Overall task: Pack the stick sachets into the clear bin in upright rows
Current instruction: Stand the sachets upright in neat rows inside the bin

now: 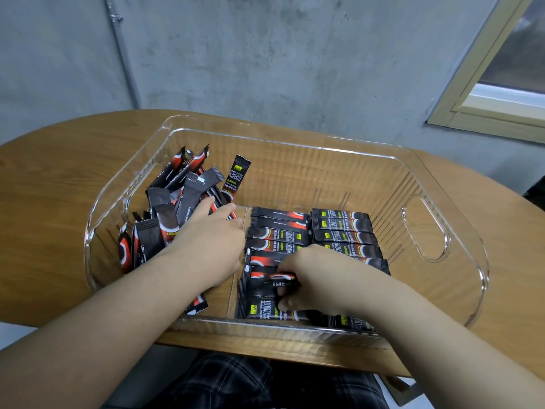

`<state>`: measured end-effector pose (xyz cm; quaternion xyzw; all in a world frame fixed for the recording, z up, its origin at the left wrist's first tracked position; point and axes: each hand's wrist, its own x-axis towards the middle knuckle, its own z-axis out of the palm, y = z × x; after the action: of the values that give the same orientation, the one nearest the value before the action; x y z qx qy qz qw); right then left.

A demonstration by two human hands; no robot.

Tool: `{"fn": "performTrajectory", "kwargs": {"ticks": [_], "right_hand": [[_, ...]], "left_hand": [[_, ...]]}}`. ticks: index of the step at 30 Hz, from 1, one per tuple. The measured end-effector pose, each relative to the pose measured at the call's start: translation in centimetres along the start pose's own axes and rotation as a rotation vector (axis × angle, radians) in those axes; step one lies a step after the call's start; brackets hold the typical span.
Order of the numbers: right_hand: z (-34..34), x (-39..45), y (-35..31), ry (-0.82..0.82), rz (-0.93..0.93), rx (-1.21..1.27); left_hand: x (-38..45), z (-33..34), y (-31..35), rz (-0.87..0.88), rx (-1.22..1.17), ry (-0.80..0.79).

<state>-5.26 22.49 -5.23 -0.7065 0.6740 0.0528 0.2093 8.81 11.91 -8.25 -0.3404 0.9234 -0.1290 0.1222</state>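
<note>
— Across the middle of the frame, what is sitting on the wooden table (59, 178)?

— A clear bin (424, 231) is taking up most of it, and both of the person's hands are reaching down inside.

— Where are the stick sachets lying?

— A loose heap of sachets (177, 196) is leaning every which way in the left part of the bin, some poking up towards the upper left wall. Two flat rows of sachets (309, 231) are lying side by side on the floor of the bin at centre and right of centre, running from the far side down to the near wall.

— And the left hand?

— The left hand (212, 240) is resting at the right edge of the heap, fingers stretched forward and touching the sachets there, not curling round any that I can see. A single sachet (197, 305) is lying just below its wrist.

— The right one?

— The right hand (312, 276) is lying over the near end of the rows, lower centre of the frame. Its fingers are bending down onto a sachet (265, 286) in the left row and pinching it.

— Anything else showing?

— A concrete wall (265, 54) is filling the top, a window frame (486, 93) is sitting at the upper right, and checked fabric (250, 382) is showing at the bottom edge.
</note>
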Motion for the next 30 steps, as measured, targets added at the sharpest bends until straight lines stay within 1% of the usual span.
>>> {"fn": "performTrajectory", "kwargs": {"ticks": [3, 5, 17, 20, 24, 30], "right_hand": [[0.1, 0.3, 0.5, 0.107, 0.019, -0.061], [0.5, 0.5, 0.7, 0.143, 0.041, -0.086], [0.2, 0.4, 0.0, 0.061, 0.108, -0.075], [0.1, 0.3, 0.0, 0.101, 0.117, -0.064], [0.4, 0.9, 0.5, 0.226, 0.141, -0.086], [0.9, 1.9, 0.9, 0.231, 0.142, -0.077]], "left_hand": [[0.0, 0.0, 0.0, 0.002, 0.006, 0.001], [0.0, -0.1, 0.0, 0.002, 0.008, -0.002], [0.0, -0.2, 0.0, 0.005, 0.009, -0.009], [0.1, -0.2, 0.0, 0.006, 0.006, -0.014], [0.1, -0.1, 0.0, 0.006, -0.001, -0.003], [0.1, 0.1, -0.1, 0.003, -0.005, -0.004]]}}
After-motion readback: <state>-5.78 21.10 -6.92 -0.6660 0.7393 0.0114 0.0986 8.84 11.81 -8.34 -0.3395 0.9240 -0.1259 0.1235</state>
